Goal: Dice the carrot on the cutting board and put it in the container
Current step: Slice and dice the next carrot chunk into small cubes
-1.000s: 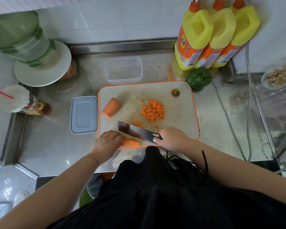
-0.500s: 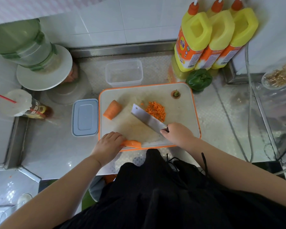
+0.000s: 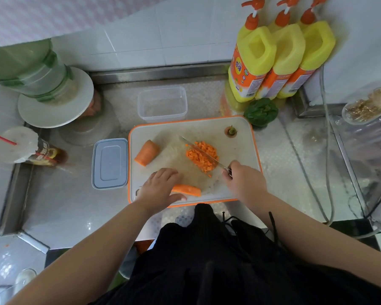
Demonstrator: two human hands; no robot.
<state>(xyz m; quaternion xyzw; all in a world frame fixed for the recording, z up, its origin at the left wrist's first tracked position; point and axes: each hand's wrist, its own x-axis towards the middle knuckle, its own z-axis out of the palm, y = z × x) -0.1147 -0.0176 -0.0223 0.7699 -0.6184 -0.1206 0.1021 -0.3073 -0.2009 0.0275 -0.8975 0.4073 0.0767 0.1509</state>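
Observation:
A white cutting board with an orange rim (image 3: 246, 137) lies before me. On it sit a thick carrot chunk (image 3: 146, 152) at the left, a pile of diced carrot (image 3: 201, 156) in the middle and a carrot slab (image 3: 186, 189) near the front edge. My left hand (image 3: 160, 187) rests on the left end of that slab, fingers spread. My right hand (image 3: 243, 180) grips the handle of a knife (image 3: 201, 151), whose blade lies edge-on across the diced pile. The carrot top (image 3: 231, 131) lies at the board's far right. A clear container (image 3: 162, 103) stands behind the board.
A grey lid (image 3: 110, 163) lies left of the board. Three yellow bottles (image 3: 277, 58) and a green pepper (image 3: 261, 112) stand at the back right. A large green water bottle on a white plate (image 3: 37, 84) is back left, and a wrapped bottle (image 3: 31, 149) lies beside it.
The knife left the carrot slab at the front, swung away from me, and now lies across the diced pile. My left hand has stayed on the slab with its fingers more spread.

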